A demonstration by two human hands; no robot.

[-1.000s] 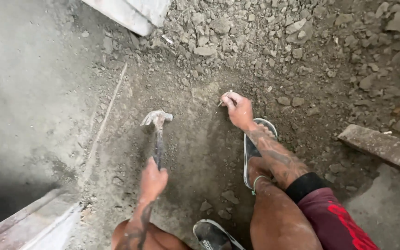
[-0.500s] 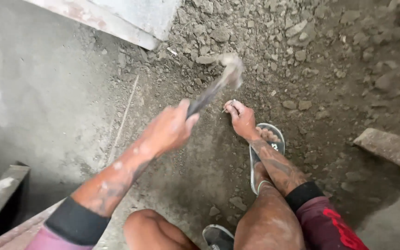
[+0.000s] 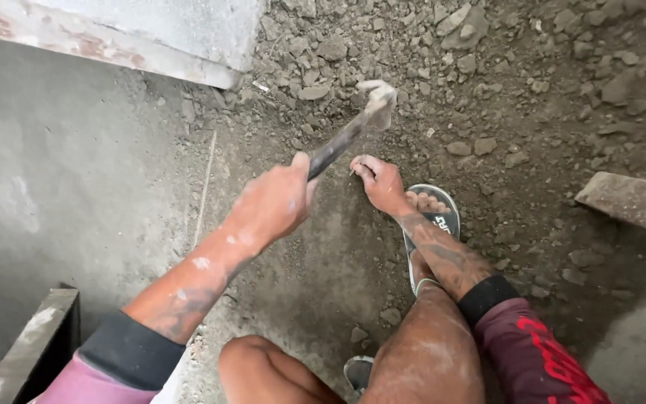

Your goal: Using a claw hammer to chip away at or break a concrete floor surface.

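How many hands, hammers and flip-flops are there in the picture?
Hands: 2, the left hand gripping the hammer and the right hand pressed to the dirt
Hammers: 1, the hammer raised over the rubble
Flip-flops: 2, one flip-flop under the right foot and another flip-flop partly hidden by the knee
Total: 5

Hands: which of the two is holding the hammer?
The left hand grips the hammer, raised off the ground. The right hand is pressed down on the dirt beside the sandalled foot.
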